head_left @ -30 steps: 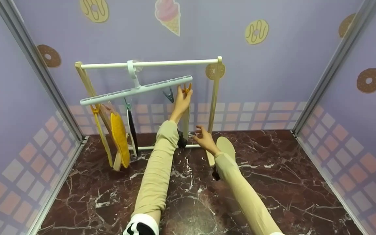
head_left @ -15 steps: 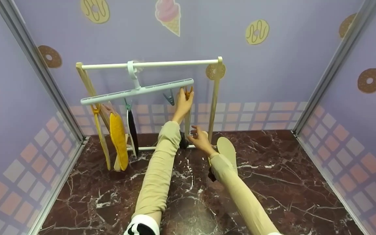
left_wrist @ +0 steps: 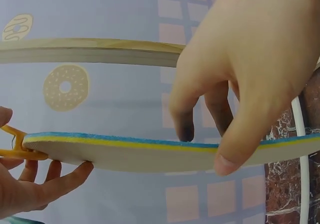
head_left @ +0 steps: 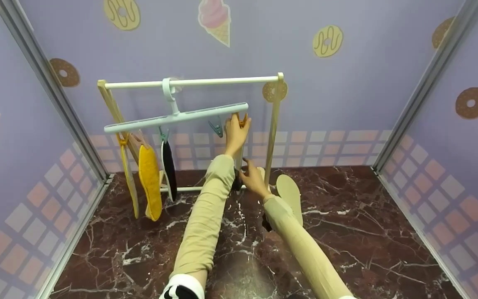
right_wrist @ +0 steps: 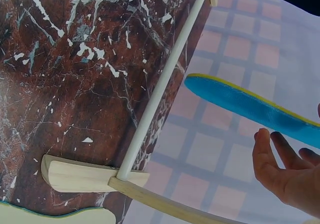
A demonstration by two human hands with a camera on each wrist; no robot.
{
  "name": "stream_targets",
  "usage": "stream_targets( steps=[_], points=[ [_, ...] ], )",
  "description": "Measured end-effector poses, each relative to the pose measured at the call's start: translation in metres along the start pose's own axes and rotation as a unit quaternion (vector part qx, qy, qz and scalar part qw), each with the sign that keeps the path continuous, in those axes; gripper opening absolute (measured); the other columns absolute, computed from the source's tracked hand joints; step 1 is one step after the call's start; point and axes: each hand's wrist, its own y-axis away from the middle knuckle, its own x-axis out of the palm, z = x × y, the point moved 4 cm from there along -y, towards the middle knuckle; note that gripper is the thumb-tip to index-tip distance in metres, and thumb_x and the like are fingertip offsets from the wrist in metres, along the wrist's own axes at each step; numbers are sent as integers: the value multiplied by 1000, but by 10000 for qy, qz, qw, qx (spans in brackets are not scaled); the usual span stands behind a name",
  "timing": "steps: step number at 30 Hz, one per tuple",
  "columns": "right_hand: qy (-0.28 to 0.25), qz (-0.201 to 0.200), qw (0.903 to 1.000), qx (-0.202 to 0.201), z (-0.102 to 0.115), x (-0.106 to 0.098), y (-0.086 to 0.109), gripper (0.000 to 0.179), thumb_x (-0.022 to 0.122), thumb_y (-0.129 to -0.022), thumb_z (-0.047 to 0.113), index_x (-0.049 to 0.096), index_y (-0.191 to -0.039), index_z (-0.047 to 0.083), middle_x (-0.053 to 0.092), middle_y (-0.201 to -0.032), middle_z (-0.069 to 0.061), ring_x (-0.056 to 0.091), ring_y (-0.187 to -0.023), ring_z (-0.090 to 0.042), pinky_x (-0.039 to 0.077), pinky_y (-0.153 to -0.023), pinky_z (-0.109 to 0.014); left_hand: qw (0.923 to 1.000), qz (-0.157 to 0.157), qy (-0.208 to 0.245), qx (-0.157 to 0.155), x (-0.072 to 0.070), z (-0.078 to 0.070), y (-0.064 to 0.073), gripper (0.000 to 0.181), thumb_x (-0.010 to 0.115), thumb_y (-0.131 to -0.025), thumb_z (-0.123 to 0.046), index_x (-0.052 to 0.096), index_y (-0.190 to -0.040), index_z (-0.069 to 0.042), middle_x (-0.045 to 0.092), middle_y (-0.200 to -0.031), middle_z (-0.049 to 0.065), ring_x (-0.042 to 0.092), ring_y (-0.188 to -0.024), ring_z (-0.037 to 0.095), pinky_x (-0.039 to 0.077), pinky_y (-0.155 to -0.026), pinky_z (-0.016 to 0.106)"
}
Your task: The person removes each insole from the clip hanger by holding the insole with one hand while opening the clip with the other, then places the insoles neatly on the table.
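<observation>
One marbled worktop (head_left: 367, 224) carries a rack (head_left: 274, 124), from whose white rail (head_left: 222, 81) a pale-blue hanger (head_left: 206, 112) hangs tilted, its right end higher. Below that end, a blue-and-white insole (left_wrist: 140, 156) stretches downward past the right hand (head_left: 254, 179), whose thumb and fingers straddle its edge partway along, though whether they grip it cannot be told. Higher up, the left hand (head_left: 236, 133) pinches a small orange clip (left_wrist: 19, 145) at the insole's upper end.

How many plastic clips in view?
5, under the pale-blue plastic bar hanger; in the head view, left to right: first orange clip, pink clip, green clip, empty blue-grey clip, second orange clip, pinched by the left hand. More may be hidden.
</observation>
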Motion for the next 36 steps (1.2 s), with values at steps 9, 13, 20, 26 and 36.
stream_targets(
  steps=[9,13,20,26,36],
  points=[
    [310,-144,9991,-246,21,-11,8,50,53,-87,32,40,-130,9,65,-95,-14,63,-82,-21,50,-69,-32,9957,57,-684,-624,3,1,2,33,52,-89,-33,57,-96,-1,58,-96,17,57,-90,29,47,-72,39],
    [468,-27,9986,-229,-14,8,-2,51,54,-87,26,38,-132,11,64,-100,-15,63,-87,-23,50,-72,-36,9951,-27,-796,-585,4,0,1,34,51,-88,-35,58,-94,-2,59,-94,17,59,-87,29,48,-70,39],
    [451,-231,9970,-590,-40,17,-6,46,51,-85,32,39,-130,26,63,-96,-3,60,-86,-13,49,-72,-32,9950,-38,-785,-609,6,0,-1,35,49,-90,-36,58,-93,-2,59,-94,17,58,-88,29,49,-69,38],
    [616,42,9971,-438,30,-23,13,16,52,-85,13,54,-99,6,64,-82,-11,61,-75,-22,48,-64,-36,9950,-76,-791,-606,8,-1,0,34,46,-91,-33,58,-89,-2,57,-92,16,58,-85,29,49,-66,38],
    [1084,-191,9933,-357,18,-17,16,13,48,-87,21,53,-80,11,59,-70,-5,56,-62,-20,44,-54,-33,9945,-292,-900,-451,9,-1,3,34,42,-93,-32,57,-87,-1,57,-87,15,59,-80,28,49,-65,39]
  ],
)
